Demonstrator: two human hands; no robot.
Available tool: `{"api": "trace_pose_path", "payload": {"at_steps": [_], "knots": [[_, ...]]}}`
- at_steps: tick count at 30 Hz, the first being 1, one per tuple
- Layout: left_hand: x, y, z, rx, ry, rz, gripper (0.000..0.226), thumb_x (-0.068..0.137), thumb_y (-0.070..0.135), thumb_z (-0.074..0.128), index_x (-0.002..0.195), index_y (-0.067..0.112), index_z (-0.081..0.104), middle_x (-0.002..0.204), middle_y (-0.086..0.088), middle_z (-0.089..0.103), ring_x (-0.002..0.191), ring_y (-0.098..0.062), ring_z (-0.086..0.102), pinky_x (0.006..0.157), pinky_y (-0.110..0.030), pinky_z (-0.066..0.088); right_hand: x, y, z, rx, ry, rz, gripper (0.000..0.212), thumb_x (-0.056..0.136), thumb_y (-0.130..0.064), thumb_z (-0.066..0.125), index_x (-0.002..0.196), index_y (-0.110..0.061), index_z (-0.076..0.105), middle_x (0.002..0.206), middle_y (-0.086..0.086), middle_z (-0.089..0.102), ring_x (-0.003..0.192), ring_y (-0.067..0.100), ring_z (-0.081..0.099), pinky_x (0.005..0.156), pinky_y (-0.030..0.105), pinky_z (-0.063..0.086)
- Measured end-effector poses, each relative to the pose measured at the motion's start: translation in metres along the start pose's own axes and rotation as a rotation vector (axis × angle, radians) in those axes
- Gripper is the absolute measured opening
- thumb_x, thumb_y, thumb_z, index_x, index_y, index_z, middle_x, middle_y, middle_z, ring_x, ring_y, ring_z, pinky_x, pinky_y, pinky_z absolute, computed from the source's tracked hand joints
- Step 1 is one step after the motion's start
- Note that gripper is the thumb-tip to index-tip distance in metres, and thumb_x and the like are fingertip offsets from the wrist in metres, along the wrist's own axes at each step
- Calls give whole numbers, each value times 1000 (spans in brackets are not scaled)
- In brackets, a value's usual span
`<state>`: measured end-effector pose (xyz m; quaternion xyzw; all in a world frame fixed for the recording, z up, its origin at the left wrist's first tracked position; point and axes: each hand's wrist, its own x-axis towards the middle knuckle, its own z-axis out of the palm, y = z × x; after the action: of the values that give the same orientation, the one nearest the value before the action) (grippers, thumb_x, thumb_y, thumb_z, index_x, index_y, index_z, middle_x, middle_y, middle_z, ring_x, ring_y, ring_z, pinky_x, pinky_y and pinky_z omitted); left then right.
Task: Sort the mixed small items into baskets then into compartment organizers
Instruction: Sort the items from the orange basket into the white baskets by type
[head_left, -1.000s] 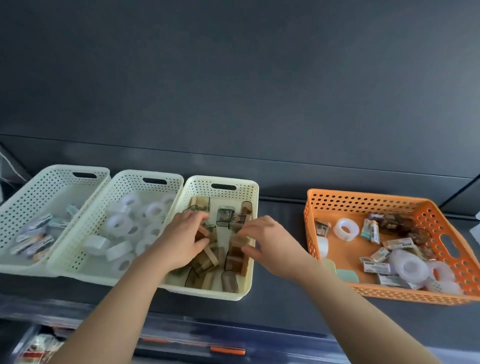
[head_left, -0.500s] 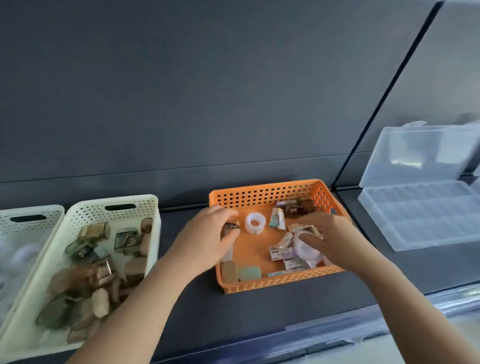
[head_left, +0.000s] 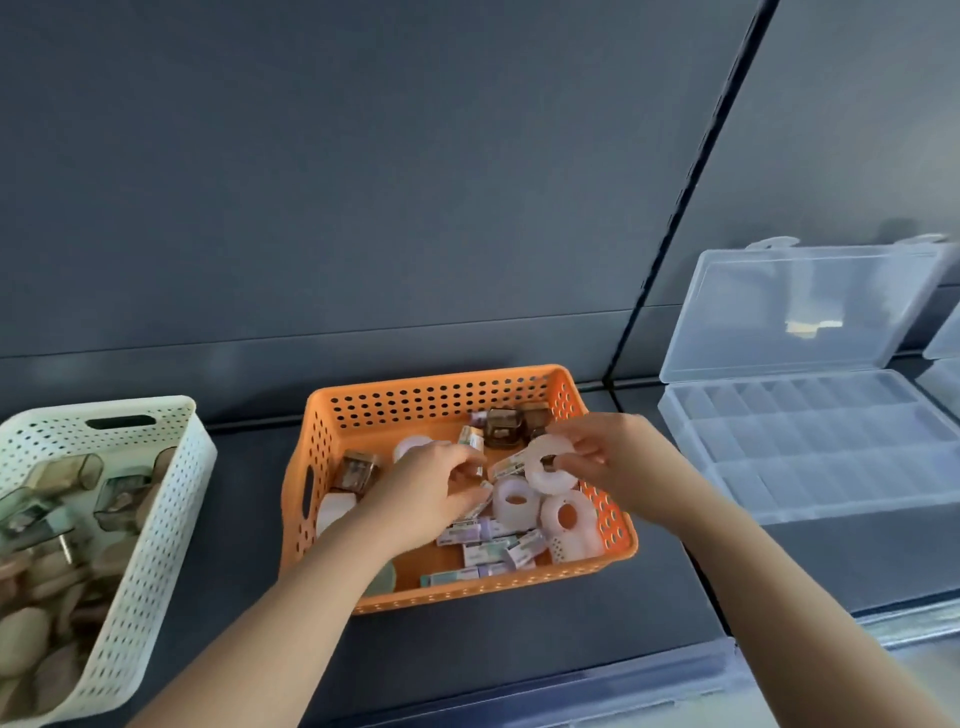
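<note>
Dark matte tabletop is running left to right under everything. A dark grey panelled wall is standing straight behind it, with a black seam slanting down to the tabletop's back edge.

Orange basket is sitting mid-tabletop, holding the mixed lot: tape rolls, small boxes, brown plastic pieces.

Your right grip is pinching a white tape roll, holding it over the orange basket's right side. Your left grip is sitting low among the small boxes, fingers curled; you cannot tell whether it is holding anything.

White basket is sitting well apart at the left, holding brownish items, blurred. Clear organizer is lying to the right, its lid standing open toward the wall, compartments showing.
</note>
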<state>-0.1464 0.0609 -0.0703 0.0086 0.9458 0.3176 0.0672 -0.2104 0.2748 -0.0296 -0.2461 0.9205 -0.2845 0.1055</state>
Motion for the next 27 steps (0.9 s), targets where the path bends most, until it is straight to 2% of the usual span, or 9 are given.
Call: {"api": "trace_pose_path", "payload": {"at_steps": [3,6,11,12,14,17,21,25,27], "knots": [[12,13,12,-15,-90,-44,53,83,40,69,131,26,54,120,8,61,99,-4,57,88,-22,49,5,9,-12,18,43,-40,25,84,-12,66,107,-19,71,85,-13,64,78,1,62,73,13,47],[20,24,23,62,-139,-67,54,79,43,72,126,23,56,113,3,61,95,-12,58,86,-33,52,9,14,-12,30,55,-72,27,83,-11,67,110,-16,71,87,-17,59,75,-6,58,70,4,44],[24,25,23,32,-142,-47,52,79,34,72,127,27,55,120,5,57,101,-11,56,85,-26,48,11,22,-13,47,73,-99,27,83,-13,69,110,-16,70,86,-18,58,77,-1,59,71,5,42],[23,26,21,-42,-156,-62,48,78,34,71,124,30,55,118,7,56,99,-10,56,83,-25,48,12,24,-14,58,80,-96,25,83,-14,69,108,-16,71,84,-17,60,77,-1,60,71,7,43],[21,30,16,-245,-199,-111,36,76,37,64,111,34,54,109,7,54,92,-10,54,76,-25,46,11,29,-18,89,96,-79,18,83,-14,67,100,-17,73,80,-7,67,77,12,64,72,24,52],[24,37,19,-454,-254,-206,35,71,42,43,98,21,52,93,-2,50,86,-16,48,77,-36,39,10,33,-20,147,110,-60,18,83,-16,66,98,-23,72,83,-2,72,81,20,67,77,41,55],[33,42,33,-180,-219,-192,44,77,62,63,88,19,61,85,6,60,77,-11,54,70,-33,45,10,35,-22,194,132,-35,19,84,-16,66,99,-25,72,85,-8,73,81,9,68,77,34,56],[36,43,42,-45,-195,-170,31,77,52,70,92,24,71,97,8,65,85,-9,59,71,-30,50,11,34,-22,230,139,-22,19,85,-16,66,102,-24,72,88,-11,73,80,1,67,72,22,53],[36,41,43,-4,-170,-184,26,80,46,67,95,25,72,101,7,66,83,-11,59,66,-29,50,12,30,-20,229,135,-28,18,85,-15,66,100,-23,72,86,-9,73,78,3,67,71,24,55]]}}
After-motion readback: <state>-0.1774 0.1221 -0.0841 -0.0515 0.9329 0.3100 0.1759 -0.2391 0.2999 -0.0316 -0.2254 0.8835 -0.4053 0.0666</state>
